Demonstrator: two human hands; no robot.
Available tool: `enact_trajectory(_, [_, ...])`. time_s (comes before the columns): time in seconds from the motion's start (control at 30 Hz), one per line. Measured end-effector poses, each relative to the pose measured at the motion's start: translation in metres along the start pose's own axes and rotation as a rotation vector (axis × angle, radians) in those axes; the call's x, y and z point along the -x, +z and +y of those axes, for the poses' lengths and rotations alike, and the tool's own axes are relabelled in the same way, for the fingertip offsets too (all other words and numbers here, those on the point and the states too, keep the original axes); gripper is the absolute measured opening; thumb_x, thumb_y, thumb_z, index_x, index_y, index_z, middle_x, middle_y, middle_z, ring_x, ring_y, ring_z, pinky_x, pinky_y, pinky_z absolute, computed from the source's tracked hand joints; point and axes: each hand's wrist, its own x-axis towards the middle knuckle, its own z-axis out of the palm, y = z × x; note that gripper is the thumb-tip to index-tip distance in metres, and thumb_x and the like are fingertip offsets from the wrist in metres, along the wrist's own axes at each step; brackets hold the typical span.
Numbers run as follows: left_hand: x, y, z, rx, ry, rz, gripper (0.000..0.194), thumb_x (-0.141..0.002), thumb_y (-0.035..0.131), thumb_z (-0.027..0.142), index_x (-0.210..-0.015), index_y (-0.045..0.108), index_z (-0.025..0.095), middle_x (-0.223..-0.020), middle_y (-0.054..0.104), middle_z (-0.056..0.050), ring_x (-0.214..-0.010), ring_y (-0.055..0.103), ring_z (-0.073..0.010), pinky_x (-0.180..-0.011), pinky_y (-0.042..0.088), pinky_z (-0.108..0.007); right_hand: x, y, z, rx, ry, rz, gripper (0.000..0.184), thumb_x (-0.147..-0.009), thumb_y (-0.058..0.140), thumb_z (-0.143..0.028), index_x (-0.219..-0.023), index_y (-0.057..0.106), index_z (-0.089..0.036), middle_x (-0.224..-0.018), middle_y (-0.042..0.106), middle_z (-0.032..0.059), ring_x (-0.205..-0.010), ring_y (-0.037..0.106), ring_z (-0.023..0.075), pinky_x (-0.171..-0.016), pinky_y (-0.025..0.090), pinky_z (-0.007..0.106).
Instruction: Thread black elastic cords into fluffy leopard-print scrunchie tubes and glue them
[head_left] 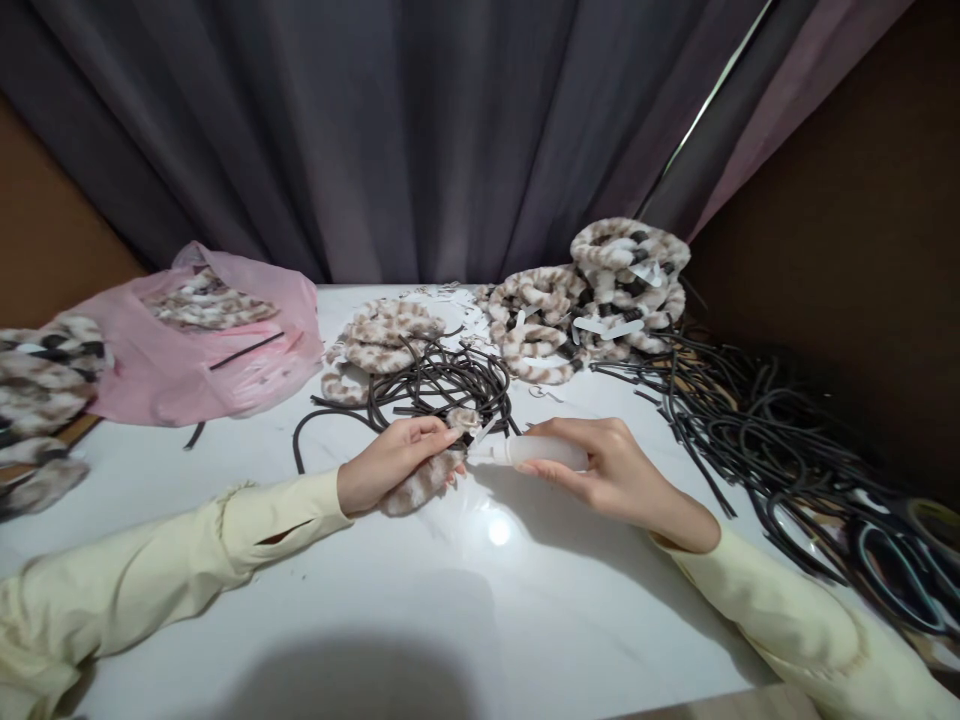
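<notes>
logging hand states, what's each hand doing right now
Left hand: closed, holding a brown-and-white furry piece.
Right hand: closed around a whitish bottle, nozzle pointing toward that piece.

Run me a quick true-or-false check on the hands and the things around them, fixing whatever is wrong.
1. The right hand holds a whitish bottle. True.
2. The left hand is empty. False: it holds a furry piece.
3. The bottle's tip points toward the furry piece. True.
4. The pink bag lies right of the bottle. False: it lies to the left.
5. The curtain is bright yellow. False: it is dark grey.
</notes>
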Motion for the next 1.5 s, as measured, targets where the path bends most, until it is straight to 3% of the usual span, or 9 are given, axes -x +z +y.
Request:
enact_trajectory(0.83, [0.0014,0.0019,0.0030,-0.018,-0.006,0.007,0.032,-0.076,0.062,0.043,-0.067,0.050,0.014,-0.063,0.065,-0.003,-0.053,0.059,-0.0118,-0.053,0.045,-0.022,0.0011,-0.0019,0.0010,0.030,-0.011,0.012,0.023,-0.082,0.058,-0.037,-0.080,0.064,-0.015,-0.066,0.065,0.0018,-0.053,0.054,0.0101,-0.051,0.038,0.020])
enact_trajectory(1.17, [0.0023,0.0028,0.0046,-0.029,-0.007,0.016,0.032,-0.076,0.062,0.043,-0.068,0.050,0.013,-0.064,0.066,-0.004,-0.053,0.059,-0.0119,-0.052,0.045,-0.022,-0.0005,-0.0070,-0.0015,-0.046,0.070,0.063,0.025,-0.078,0.061,-0.039,-0.076,0.065,-0.014,-0.067,0.067,0.0035,-0.055,0.056,0.0119,-0.051,0.040,0.021])
enact_trajectory(1.5, [0.0009,0.0025,0.0040,-0.006,-0.012,0.017,0.031,-0.075,0.063,0.042,-0.068,0.052,0.013,-0.065,0.066,-0.004,-0.053,0.059,-0.0119,-0.053,0.045,-0.023,-0.0021,-0.0033,0.0026,-0.023,0.067,0.032,0.023,-0.078,0.062,-0.037,-0.077,0.066,-0.014,-0.068,0.067,0.0025,-0.052,0.052,0.0096,-0.049,0.037,0.020])
